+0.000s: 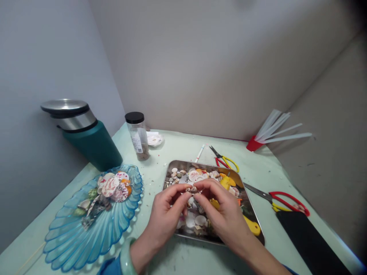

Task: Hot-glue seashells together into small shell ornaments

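My left hand (166, 214) and my right hand (225, 208) meet over a metal tray (256, 217) filled with several seashells. Both pinch a small brownish shell (192, 189) between thumbs and fingertips, held just above the tray's contents. To the left lies a blue shell-shaped glass dish (71, 236) with several patterned shells (113, 187) piled at its far end.
A teal steel-lidded flask (86, 137) and a black-capped jar (138, 135) stand at the back left. Two red-and-yellow scissors (226, 161) (282, 200) lie right of the tray. A red cup of white sticks (258, 141) leans at the back right; a black flat object (309, 240) lies front right.
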